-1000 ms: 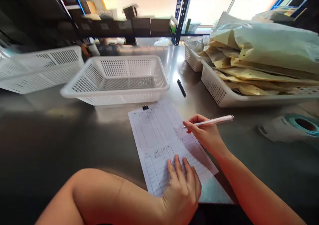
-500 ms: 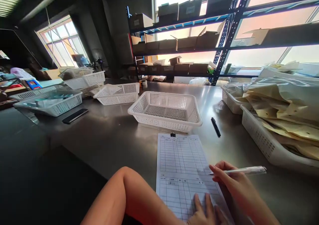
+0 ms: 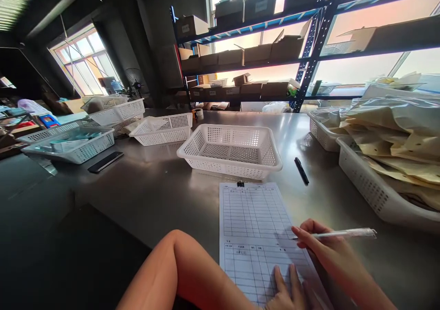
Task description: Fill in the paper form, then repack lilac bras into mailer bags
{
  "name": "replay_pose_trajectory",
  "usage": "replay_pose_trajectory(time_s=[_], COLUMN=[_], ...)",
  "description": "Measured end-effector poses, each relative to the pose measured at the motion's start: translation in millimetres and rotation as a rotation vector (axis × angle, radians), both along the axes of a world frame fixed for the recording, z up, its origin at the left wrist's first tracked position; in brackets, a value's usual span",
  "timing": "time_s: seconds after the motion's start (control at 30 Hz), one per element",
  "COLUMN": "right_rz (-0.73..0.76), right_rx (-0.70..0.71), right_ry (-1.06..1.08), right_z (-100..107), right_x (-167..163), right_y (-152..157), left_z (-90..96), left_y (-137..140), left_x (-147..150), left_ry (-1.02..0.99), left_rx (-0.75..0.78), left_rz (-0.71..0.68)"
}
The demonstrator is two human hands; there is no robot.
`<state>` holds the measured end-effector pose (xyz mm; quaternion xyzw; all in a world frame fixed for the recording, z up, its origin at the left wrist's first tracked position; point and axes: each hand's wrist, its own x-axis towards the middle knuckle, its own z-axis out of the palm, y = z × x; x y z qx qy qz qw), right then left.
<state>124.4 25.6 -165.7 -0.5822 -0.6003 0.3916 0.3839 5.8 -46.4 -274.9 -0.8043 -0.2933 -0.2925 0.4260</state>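
A printed form point(image 3: 252, 216) with ruled tables and a few handwritten entries lies on the metal table, a black binder clip point(image 3: 240, 184) at its top edge. My left hand point(image 3: 287, 291) rests on the lower part of the paper, fingers spread; its lower edge is cut off by the frame. A pen point(image 3: 347, 233) with a clear, whitish barrel is pinched in my right hand point(image 3: 321, 243). Its tip is at the right edge of the form, near the middle; I cannot tell whether it touches. A black pen point(image 3: 301, 171) lies on the table beyond my right hand.
A white perforated basket point(image 3: 228, 168) stands just behind the form. At the right, another basket point(image 3: 374, 195) is heaped with tan paper-like pieces. A phone point(image 3: 105, 162) and more baskets point(image 3: 161, 136) are at the left. Shelves with cardboard boxes point(image 3: 225, 58) stand at the back.
The view has shifted slightly, so the form and hands appear a little further right. Both hands keep the same pose, and the pen stays in the right hand.
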Motion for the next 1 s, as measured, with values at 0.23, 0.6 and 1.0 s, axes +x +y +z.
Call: replay_pose_trajectory(time_s=[0.23,0.6,1.0], right_rz=[0.008,-0.032,-0.002], right_rx=[0.014,0.017,0.016], right_ry=[0.027,0.130,0.127], right_z=[-2.4,-9.2,-11.6], right_x=[-1.4,-7.6,-6.2], right_y=[-3.5,-6.3,-5.9], left_z=[17.9,23.3,24.2], left_y=[-8.3,-16.5,-19.5], left_x=[-12.6,-21.4,-20.4], left_ry=[-0.099,-0.072,-0.054], left_rx=[-0.029,-0.163,-0.186], left_rz=[-0.053,-0.080,-0.030])
